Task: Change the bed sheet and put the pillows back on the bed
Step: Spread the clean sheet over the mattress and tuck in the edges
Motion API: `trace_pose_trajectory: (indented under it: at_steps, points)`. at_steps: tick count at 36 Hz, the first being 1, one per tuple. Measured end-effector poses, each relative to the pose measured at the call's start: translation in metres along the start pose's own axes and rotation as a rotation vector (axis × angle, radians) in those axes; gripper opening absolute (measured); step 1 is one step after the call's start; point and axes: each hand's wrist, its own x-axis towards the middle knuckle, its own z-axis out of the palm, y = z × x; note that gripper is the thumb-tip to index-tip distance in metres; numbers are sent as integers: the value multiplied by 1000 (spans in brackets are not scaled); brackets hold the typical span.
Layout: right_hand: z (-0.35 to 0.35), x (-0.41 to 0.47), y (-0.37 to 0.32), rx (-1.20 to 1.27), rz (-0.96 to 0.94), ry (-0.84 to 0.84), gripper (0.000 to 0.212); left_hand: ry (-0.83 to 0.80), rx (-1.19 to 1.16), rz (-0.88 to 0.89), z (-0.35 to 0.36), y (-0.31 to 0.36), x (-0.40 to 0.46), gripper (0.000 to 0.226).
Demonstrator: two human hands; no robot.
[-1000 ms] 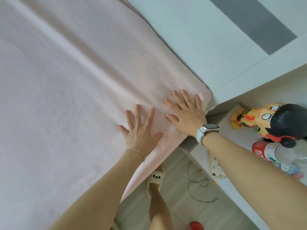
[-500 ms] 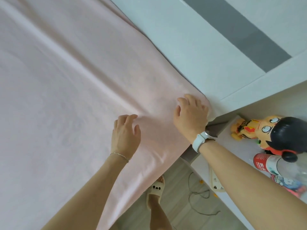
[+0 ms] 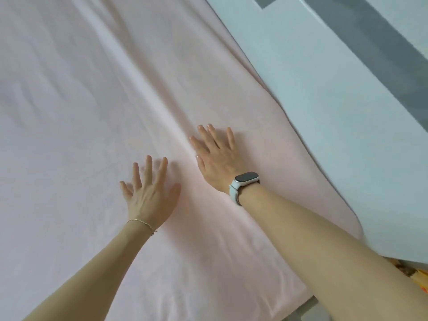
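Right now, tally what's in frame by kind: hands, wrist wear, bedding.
Hands: 2, left hand and right hand, both flat on the sheet
Wrist wear: 2, bracelet and smartwatch
Bedding: 1, pink sheet
Total: 5

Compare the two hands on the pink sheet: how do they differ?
The left hand wears a thin chain bracelet; the right hand wears a white-strapped watch. The right hand reaches farther up the pink sheet, nearer the headboard. Both lie flat, fingers spread.

One head-worn view looks steeply down, close over the pink sheet (image 3: 97,117) near the bed's corner — headboard (image 3: 342,117) along its right edge.
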Motion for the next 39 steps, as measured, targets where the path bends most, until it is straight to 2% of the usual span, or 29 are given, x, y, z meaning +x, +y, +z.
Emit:
trace_pose_trajectory:
  at_steps: [3,8,13,16,20,22,24,28,33,35,39]
  points:
    - [7,26,5,-102,-52,7,51,-14,8,11,5,-9,13,70]
    - [17,36,36,-140,13,-65,55,-19,-20,28,13,-9,19,82]
    - [6,34,82,-82,195,-60,65,-43,-29,87,3,3,37,84]
    - [-2,34,106,-38,283,-57,56,-40,-34,152,-9,15,55,86]
    - [-10,33,112,42,293,-84,54,-47,-5,228,-26,37,79,86]
    - [-12,35,110,107,299,-66,52,-16,1,273,-34,48,93,82]
    - [-19,36,107,190,349,-18,50,36,-28,319,-41,58,105,68]
    - [-37,48,107,319,483,174,46,222,-82,420,-58,79,143,41]
    - [-47,72,114,301,568,219,47,159,-27,459,-82,120,199,45]
    - [-46,80,114,258,621,178,38,167,-10,524,-89,136,214,44]
    - [-44,85,111,145,631,247,15,139,29,723,-98,161,240,33]
